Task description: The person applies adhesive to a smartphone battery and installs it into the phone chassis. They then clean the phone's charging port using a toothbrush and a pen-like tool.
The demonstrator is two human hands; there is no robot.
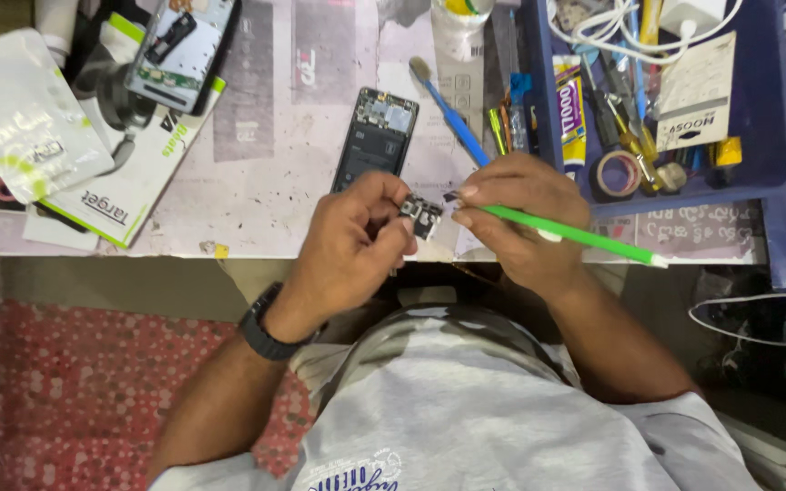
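The person sits at a table covered in paper. The left hand pinches a small dark circuit board between its fingertips, just over the table's near edge. The right hand is curled tight around a green brush, held like a pencil, and its dark tip touches the little board.

An opened phone lies flat on the table just behind the hands. A blue brush lies beside it. On the right is a blue tray full of tools, tape and cables.

I think the little board could slip. It is held only by its edges and hangs over the lap, so a hard push from the brush could flick it out and down to the floor. Rough brushing could also bend or knock off a tiny part. The right elbow is close to the tray, so a wide swing might bump it.
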